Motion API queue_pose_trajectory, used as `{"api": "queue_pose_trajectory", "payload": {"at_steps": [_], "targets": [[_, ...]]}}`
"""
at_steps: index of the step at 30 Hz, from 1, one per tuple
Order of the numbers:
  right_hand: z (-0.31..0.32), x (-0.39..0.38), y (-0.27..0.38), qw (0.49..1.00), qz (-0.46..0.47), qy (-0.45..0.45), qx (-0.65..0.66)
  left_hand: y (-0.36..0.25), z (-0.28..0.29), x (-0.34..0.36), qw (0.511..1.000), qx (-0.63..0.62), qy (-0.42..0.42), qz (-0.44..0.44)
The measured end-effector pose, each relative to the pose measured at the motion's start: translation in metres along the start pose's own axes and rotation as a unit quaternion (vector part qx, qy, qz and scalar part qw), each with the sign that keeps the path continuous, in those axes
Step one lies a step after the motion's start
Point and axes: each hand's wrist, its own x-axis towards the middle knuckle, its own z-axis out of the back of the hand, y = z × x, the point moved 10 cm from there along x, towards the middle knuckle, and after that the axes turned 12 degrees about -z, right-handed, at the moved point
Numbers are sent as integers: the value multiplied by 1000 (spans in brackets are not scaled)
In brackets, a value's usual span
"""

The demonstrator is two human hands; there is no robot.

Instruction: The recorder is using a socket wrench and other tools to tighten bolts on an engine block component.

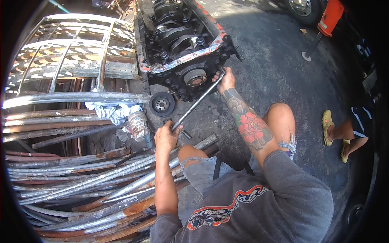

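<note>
My left hand [165,137] is closed on the lower end of a long steel bar wrench [195,104]. My right hand [225,79] grips its upper end at the front face of an upturned engine block [144,49], near the lower right of a round crankshaft hub [195,78]; the fitting under that hand is hidden. The block’s open top shows a crankshaft, bolts and red sealant along the rim. A black pulley [162,104] lies on the ground to the left, and a short dark cylindrical piece [187,135] is beside my left hand.
Piled metal pipes [73,166] and curved frames [60,52] fill the left. A rag [117,112] and dirty container [137,123] sit by the pulley. Another person’s feet in yellow clogs [328,129] are at right, below a red stand [328,18] and vehicle wheel [300,7].
</note>
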Motion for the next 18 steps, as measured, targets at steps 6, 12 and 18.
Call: {"api": "queue_pose_trajectory", "payload": {"at_steps": [6, 12, 18], "targets": [[-2, 23, -21, 994, -60, 32, 86, -16, 62, 15, 992, 107, -66, -30], [-5, 34, -15, 984, -91, 52, 141, -35, 83, 28, 986, 119, -107, -46], [-11, 15, 2, 995, 33, -76, -51, 43, -9, 42, 999, 19, -49, 4]]}}
